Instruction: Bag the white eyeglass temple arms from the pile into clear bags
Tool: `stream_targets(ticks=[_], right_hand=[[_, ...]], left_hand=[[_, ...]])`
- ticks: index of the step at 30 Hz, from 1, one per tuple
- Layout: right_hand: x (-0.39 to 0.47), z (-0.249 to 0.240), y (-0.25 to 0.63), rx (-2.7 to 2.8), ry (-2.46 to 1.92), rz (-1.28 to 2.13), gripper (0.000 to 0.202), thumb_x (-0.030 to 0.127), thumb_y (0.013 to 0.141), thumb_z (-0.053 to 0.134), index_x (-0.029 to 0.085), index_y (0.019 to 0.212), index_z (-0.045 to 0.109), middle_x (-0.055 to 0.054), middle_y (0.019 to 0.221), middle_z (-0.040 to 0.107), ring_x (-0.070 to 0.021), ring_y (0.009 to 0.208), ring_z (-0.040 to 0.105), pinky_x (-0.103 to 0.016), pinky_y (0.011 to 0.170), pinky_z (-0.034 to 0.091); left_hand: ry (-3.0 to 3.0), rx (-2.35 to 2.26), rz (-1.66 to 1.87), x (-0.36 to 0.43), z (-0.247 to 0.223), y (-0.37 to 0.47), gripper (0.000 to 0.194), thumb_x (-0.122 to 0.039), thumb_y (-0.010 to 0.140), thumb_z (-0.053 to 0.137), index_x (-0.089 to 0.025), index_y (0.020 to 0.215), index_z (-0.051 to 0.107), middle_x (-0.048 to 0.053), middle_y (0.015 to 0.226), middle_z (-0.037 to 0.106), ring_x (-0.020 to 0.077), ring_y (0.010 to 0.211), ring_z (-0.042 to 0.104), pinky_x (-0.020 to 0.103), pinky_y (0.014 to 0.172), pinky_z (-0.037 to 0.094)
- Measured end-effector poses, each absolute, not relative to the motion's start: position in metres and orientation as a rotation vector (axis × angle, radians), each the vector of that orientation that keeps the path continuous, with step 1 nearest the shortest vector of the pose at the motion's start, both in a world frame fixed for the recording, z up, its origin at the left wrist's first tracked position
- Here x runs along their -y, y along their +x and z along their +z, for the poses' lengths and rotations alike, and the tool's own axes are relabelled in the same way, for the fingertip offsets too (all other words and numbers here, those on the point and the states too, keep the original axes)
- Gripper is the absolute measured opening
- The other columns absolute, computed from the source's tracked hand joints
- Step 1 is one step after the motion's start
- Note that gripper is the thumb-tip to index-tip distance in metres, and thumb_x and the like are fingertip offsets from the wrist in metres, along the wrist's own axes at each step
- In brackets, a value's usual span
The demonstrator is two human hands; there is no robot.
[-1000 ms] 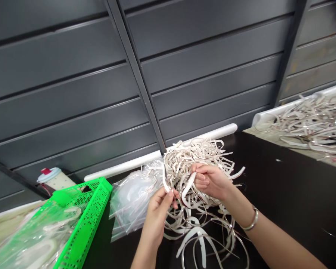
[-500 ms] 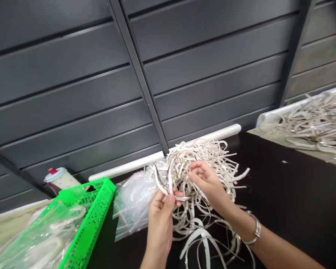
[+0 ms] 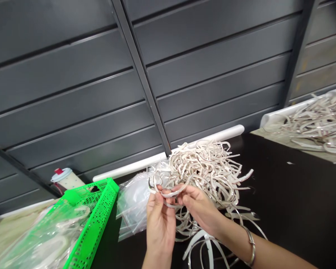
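My left hand [image 3: 160, 220] is closed around several thin curved trim strips [image 3: 172, 194], white on one side and shiny on the other. Their ends curl up above its fingers. Just to the right, my right hand [image 3: 200, 205], with a silver bracelet on the wrist, pinches the same strips near their right part. Its fingertips are partly hidden behind them. Behind both hands a tangled pile of similar strips [image 3: 212, 168] spreads over the black table [image 3: 285, 201]. More loose strips [image 3: 204, 239] lie below my right forearm.
Clear plastic bags [image 3: 133, 201] lie left of the pile. A green perforated basket [image 3: 96, 220] holds bagged strips at the left, with a lidded cup [image 3: 68, 178] behind it. White tubes [image 3: 218, 135] run along the grey panelled wall [image 3: 218, 74]. Another strip pile [image 3: 322, 123] lies far right.
My right hand has come from the pile down and left to my left hand and now grips the strips there. The strips in my left hand have tilted over to the right.
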State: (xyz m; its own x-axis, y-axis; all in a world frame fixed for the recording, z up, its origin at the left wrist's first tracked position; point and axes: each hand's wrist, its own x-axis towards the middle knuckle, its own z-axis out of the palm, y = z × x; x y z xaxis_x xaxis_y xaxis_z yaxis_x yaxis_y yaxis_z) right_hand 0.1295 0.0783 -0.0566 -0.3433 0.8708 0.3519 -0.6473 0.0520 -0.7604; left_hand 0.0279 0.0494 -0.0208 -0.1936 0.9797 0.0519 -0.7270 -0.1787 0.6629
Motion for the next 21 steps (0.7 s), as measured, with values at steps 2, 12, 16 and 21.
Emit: stream_targets(ticks=[2,12,16,21], right_hand=[[-0.074,-0.052,0.131,1.052,-0.250,1.577,0.027,0.044,0.074,0.074,0.021,0.087,0.066,-0.002,0.077,0.063,-0.0160,0.072,0.060,-0.033,0.077,0.048],[-0.083,-0.017,0.192,1.378,-0.659,1.071,0.031,0.042,0.091,0.052,0.018,0.072,0.062,-0.003,0.071,0.063,-0.0152,0.067,0.057,-0.027,0.064,0.045],[-0.094,-0.016,0.195,1.561,-0.657,1.499,0.037,0.048,0.082,0.061,0.017,0.062,0.056,0.001,0.056,0.059,-0.0113,0.052,0.052,-0.024,0.053,0.040],[-0.100,-0.025,0.183,1.459,-0.668,1.517,0.047,0.052,0.076,0.066,0.017,0.050,0.049,0.005,0.043,0.047,-0.0057,0.040,0.041,-0.019,0.044,0.031]], left_hand=[[0.604,-0.649,1.647,-0.048,-0.022,0.030,0.027,-0.027,0.056,0.087,-0.018,0.076,0.071,-0.002,0.061,0.063,0.0063,0.054,0.055,0.017,0.058,0.051],[0.927,-1.093,1.651,-0.048,-0.024,0.024,0.038,-0.047,0.071,0.073,-0.016,0.092,0.073,0.005,0.080,0.070,0.0175,0.082,0.063,0.025,0.079,0.047],[1.008,-0.982,1.439,-0.047,-0.020,0.024,0.027,-0.041,0.075,0.069,-0.014,0.079,0.074,0.009,0.086,0.072,0.0249,0.089,0.064,0.033,0.084,0.046],[1.001,-0.818,1.256,-0.046,-0.017,0.024,0.025,-0.030,0.080,0.061,-0.013,0.063,0.067,0.010,0.084,0.071,0.0248,0.085,0.064,0.034,0.084,0.044]])
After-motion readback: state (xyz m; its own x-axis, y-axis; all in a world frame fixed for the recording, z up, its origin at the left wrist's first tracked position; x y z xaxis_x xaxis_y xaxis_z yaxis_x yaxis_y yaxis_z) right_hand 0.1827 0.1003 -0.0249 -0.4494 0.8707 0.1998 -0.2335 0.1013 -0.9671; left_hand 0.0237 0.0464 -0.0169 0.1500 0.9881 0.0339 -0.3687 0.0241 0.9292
